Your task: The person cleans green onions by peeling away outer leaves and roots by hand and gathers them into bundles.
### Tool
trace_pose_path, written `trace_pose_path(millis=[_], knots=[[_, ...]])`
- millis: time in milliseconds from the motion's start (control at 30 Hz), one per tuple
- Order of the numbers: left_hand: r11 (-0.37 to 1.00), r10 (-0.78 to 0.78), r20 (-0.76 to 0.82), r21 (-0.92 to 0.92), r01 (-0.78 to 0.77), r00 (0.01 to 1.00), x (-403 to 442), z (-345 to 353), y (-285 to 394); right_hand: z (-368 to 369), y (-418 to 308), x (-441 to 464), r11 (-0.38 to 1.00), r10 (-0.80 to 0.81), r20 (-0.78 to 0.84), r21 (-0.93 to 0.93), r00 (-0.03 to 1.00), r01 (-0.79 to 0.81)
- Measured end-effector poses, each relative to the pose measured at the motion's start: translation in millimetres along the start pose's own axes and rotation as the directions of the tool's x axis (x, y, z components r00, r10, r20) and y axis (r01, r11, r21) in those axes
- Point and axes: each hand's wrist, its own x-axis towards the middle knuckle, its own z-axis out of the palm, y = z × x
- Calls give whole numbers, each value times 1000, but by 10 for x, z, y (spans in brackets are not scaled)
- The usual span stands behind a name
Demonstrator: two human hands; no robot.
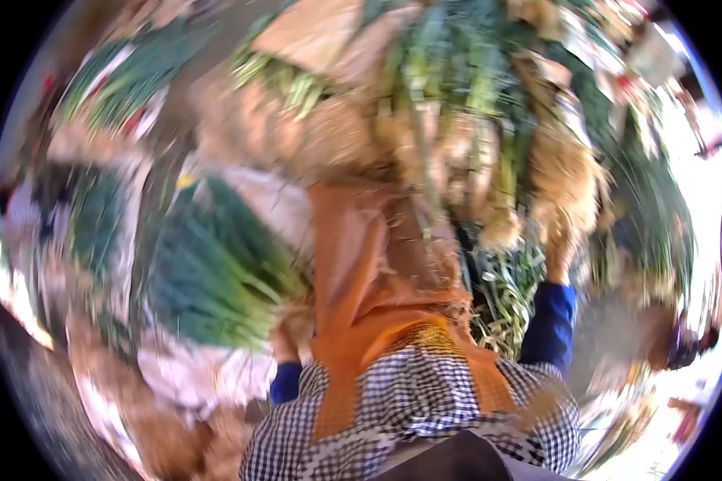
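Note:
On the right, my right hand reaches forward to the pale, shaggy root end of a bunch of green onions. It seems to touch the roots, but motion blur smears the fingers. Over on the left, my left hand is low beside the stem ends of a large fanned pile of green onions. Its fingers are blurred and partly hidden there, so their grip does not show. That pile rests on a whitish sheet. An orange apron cloth spreads over my lap between the hands.
More green onions lie ahead with their roots toward me. Loose leaf trimmings cover the ground right of my lap. Brown sacking lies in front. Further bunches are at the far left, and a person is at the left edge.

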Motion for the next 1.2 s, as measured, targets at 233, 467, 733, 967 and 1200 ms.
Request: trace_pose_path(millis=[233,467,733,967,1200], knots=[[517,798,-282,776,-362,533,98,1094,1065,522,-451,321,890,231,378,-455,897,-37],[732,353,432,426,-532,830,115,3468,1231,366,-987,208,855,358,505,162,786,-493],[689,-534,818,275,671,214,204,4544,-263,234,-1063,-669,508,178,833,378,524,-774],[664,-337,558,712,-229,758,413,4307,-896,414,-1123,-121,890,232,336,-451,913,-60],[-68,-218,694,690,-721,686,485,4320,-838,627,-761,-376,389,-209,588,-683,781,618]])
